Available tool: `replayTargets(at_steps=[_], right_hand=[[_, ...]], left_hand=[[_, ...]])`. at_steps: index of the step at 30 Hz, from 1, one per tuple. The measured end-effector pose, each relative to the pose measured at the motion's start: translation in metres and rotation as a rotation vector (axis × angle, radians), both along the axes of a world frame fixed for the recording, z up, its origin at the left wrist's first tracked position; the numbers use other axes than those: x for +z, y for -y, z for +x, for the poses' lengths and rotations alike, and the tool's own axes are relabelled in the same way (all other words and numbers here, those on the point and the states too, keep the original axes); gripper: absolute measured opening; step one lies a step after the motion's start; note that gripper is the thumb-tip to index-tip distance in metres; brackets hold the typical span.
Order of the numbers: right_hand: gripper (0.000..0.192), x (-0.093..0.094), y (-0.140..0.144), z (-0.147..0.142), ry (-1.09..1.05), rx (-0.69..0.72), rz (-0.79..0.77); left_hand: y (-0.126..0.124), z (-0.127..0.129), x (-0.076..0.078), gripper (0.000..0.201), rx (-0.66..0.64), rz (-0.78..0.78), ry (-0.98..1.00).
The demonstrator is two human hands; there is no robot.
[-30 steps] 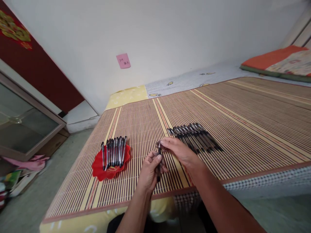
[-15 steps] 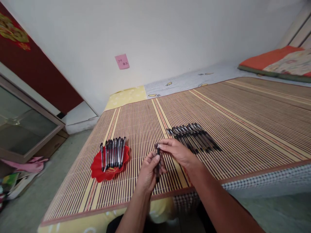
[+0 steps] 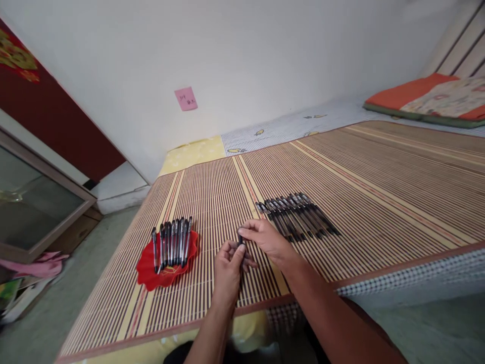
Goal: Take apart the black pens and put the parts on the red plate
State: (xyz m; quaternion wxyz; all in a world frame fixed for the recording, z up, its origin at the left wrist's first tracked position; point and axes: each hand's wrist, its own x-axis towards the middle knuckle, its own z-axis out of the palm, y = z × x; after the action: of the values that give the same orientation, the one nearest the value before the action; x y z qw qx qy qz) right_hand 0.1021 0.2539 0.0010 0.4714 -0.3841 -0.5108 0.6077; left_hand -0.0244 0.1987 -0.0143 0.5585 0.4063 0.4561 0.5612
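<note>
Both forearms come up from the lower edge of the view and meet over the near part of a striped bamboo mat (image 3: 379,202), where the two hands share one black pen (image 3: 241,243). The left hand (image 3: 228,268) is turned with its back toward the camera, wrist roughly straight, fingers curled around the lower length of the pen so that most of the barrel is hidden in the fist; its thumb lies along the pen's side. The right hand (image 3: 267,238) reaches in from the right with the wrist slightly bent, its thumb and forefinger pinched together on the pen's upper end, just above the left hand's grip. The pen stands nearly upright between them, a little above the mat; whether the right hand's fingertips sit on a cap or on the barrel itself is too small to tell. Just beyond the right hand, off to the right of the held pen, a row of dark pens (image 3: 297,215) lies side by side on the mat, close to the knuckles but not touching them. To the left of the left hand, well apart from it, a red dish (image 3: 151,273) holds another row of pens (image 3: 172,242) lying parallel across it.
</note>
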Motion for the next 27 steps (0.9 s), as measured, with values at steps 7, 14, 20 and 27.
replayTargets(at_steps=[7,14,20,27], right_hand=[[0.029,-0.001,-0.005,0.004,0.873,-0.33,0.384],[0.045,-0.02,-0.021,0.019,1.351,-0.3,0.419],[0.03,-0.018,-0.024,0.02,1.172,-0.288,0.519],[0.038,-0.02,-0.026,0.025,1.223,-0.401,0.559]], left_hand=[[-0.008,-0.005,0.002,0.042,0.133,-0.084,0.087],[-0.01,-0.01,0.003,0.042,0.145,-0.101,0.145],[-0.011,-0.011,0.003,0.043,0.143,-0.106,0.182],[-0.012,-0.011,0.001,0.043,0.166,-0.117,0.205]])
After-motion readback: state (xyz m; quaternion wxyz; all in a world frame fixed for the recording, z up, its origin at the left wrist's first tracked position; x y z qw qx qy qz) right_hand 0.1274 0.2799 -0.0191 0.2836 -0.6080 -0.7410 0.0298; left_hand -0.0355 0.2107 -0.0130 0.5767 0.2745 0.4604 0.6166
